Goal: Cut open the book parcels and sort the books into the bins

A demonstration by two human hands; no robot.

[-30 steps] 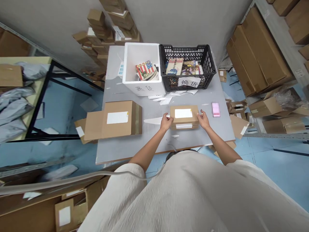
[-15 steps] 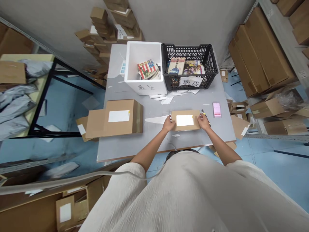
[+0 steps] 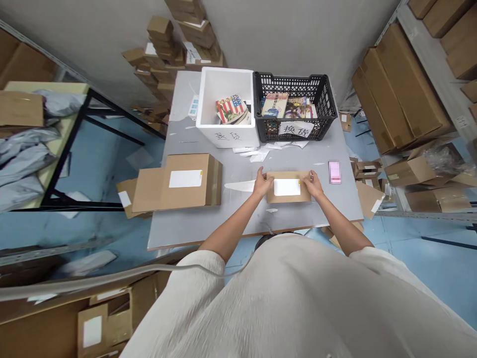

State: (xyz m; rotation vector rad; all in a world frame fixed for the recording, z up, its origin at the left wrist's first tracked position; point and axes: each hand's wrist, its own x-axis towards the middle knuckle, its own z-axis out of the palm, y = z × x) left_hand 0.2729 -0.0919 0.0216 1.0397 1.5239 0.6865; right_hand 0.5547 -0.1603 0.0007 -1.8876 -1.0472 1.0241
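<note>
A small brown cardboard box [image 3: 288, 187] with a white label lies flat on the grey table [image 3: 208, 219] in front of me. My left hand [image 3: 263, 182] grips its left end, fingers curled over the far corner. Closed on the box's right end is my right hand [image 3: 313, 183]. A pink phone [image 3: 334, 171] lies just right of my right hand. A strip of white backing paper [image 3: 240, 185] lies left of my left hand.
A larger labelled carton [image 3: 179, 183] lies at the table's left. At the back stand a white foam bin [image 3: 226, 107] and a black crate [image 3: 294, 107], both holding books. Paper scraps [image 3: 261, 149] lie before them. Cardboard boxes [image 3: 402, 94] crowd the right shelving and the floor.
The small box went from being held tilted above the table to lying flat on it. Both hands stay at its ends and have shifted toward its far corners.
</note>
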